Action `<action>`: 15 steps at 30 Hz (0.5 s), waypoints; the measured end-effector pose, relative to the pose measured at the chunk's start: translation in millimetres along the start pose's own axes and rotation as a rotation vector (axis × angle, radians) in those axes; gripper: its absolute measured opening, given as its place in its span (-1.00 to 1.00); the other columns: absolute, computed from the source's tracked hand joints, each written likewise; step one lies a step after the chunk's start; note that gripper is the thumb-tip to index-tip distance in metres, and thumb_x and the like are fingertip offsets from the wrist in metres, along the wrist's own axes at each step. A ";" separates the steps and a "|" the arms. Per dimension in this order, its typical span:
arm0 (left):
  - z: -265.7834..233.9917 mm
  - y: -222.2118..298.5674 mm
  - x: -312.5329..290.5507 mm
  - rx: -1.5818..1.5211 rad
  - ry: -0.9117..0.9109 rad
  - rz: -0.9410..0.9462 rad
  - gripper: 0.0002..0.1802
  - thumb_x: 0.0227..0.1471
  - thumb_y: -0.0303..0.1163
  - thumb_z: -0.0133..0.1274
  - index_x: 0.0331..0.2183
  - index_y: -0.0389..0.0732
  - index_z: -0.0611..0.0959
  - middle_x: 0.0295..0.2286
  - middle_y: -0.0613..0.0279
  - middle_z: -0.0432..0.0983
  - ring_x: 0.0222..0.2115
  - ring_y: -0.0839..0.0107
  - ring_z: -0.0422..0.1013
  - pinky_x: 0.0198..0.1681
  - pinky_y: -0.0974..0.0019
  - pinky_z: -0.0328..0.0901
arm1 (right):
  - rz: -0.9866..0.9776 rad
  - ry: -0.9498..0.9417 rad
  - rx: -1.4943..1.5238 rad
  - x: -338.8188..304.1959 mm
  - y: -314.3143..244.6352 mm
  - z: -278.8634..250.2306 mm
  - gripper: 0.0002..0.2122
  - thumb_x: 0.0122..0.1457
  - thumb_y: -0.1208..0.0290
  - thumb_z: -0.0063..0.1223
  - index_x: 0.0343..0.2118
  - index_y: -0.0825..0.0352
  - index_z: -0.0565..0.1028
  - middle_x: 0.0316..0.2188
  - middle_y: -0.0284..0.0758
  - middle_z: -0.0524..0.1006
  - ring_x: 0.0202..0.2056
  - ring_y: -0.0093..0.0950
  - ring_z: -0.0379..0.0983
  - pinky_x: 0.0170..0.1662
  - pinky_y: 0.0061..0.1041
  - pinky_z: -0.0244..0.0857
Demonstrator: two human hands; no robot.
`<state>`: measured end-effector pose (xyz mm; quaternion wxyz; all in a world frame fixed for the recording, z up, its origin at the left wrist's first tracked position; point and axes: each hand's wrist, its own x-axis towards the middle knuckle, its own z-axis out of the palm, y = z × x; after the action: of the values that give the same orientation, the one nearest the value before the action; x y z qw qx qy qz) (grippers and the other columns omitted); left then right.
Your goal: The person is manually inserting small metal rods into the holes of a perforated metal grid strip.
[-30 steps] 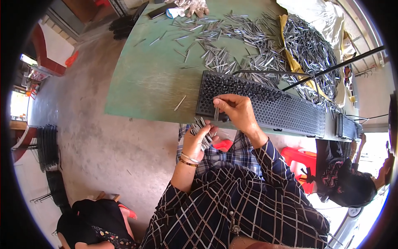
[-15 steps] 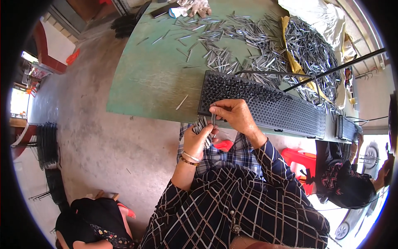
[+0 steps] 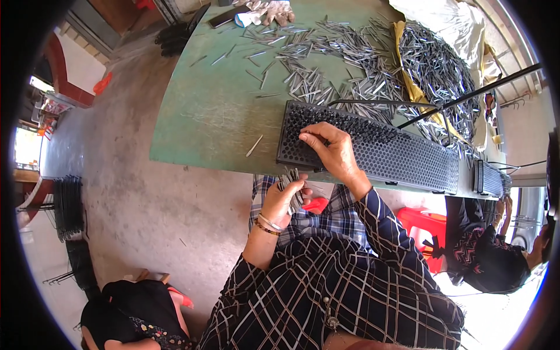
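Observation:
My left hand (image 3: 279,204) is closed around a bunch of slim grey metal pieces (image 3: 290,182), held just below the table's near edge. Over the left part of a long black tray full of round holes (image 3: 402,160), my right hand (image 3: 335,153) has thumb and fingers pinched together. Whatever sits between those fingertips is hidden. Many holes along the tray's far left part are filled with upright dark pieces (image 3: 364,127); rows toward the near right show open holes.
Loose metal pieces (image 3: 315,81) lie scattered on the green table (image 3: 198,116), beside a heaped sack (image 3: 437,64). A black metal bar (image 3: 496,88) slants over the right side. Gloves (image 3: 265,13) lie at the back. Other people (image 3: 484,256) sit at right and lower left (image 3: 134,309).
My right hand has moved from the bunch in my left hand up and forward over the tray. The left hand has dropped slightly, still holding its bunch.

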<state>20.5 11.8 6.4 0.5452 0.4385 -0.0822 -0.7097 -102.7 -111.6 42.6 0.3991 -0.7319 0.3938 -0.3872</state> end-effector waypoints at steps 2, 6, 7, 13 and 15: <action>3.5 2.5 -3.2 0.017 0.013 -0.054 -0.74 0.04 -0.40 0.05 -0.22 -0.33 0.55 -0.47 0.19 0.50 -0.47 0.44 0.46 -0.46 0.39 0.40 | -0.016 0.003 0.003 -0.4 3.3 0.7 -0.86 0.08 0.45 0.16 -0.32 0.39 0.56 -0.45 -0.35 0.54 -0.40 -0.58 0.44 -0.35 -0.59 0.31; 4.2 3.5 -5.7 0.016 0.040 -0.080 -0.72 0.04 -0.40 0.04 -0.20 -0.33 0.53 -0.49 0.20 0.49 -0.48 0.45 0.46 -0.45 0.39 0.41 | -0.048 0.024 -0.045 -1.4 0.9 3.7 -0.85 0.06 0.45 0.17 -0.33 0.39 0.56 -0.43 -0.31 0.55 -0.43 -0.52 0.47 -0.37 -0.58 0.34; 2.5 3.0 -5.8 -0.002 0.034 -0.084 -0.73 0.04 -0.40 0.04 -0.20 -0.33 0.54 -0.49 0.21 0.49 -0.48 0.46 0.45 -0.46 0.39 0.41 | -0.067 0.028 -0.038 -1.8 1.4 6.1 -0.85 0.06 0.44 0.17 -0.34 0.40 0.55 -0.42 -0.29 0.54 -0.46 -0.48 0.48 -0.40 -0.57 0.35; -5.6 -0.7 -5.5 -0.002 -0.025 -0.113 -0.72 0.01 -0.39 0.07 -0.19 -0.25 0.54 -0.37 0.31 0.48 -0.42 0.48 0.43 -0.43 0.35 0.41 | -0.052 0.073 -0.025 -4.9 -1.9 8.5 -0.85 0.05 0.43 0.18 -0.35 0.39 0.55 -0.41 -0.27 0.55 -0.45 -0.43 0.51 -0.39 -0.53 0.37; 0.8 -2.9 0.2 0.020 -0.050 -0.125 -0.73 0.02 -0.39 0.08 -0.19 -0.24 0.54 -0.39 0.32 0.48 -0.42 0.49 0.44 -0.42 0.35 0.41 | -0.104 0.118 -0.079 -5.3 6.8 4.3 -0.85 0.04 0.43 0.18 -0.36 0.37 0.56 -0.41 -0.26 0.55 -0.44 -0.38 0.51 -0.39 -0.50 0.38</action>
<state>17.9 12.4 5.0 0.4931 0.4302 -0.0753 -0.7524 -102.8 -108.3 33.6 0.3256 -0.7424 0.3929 -0.4341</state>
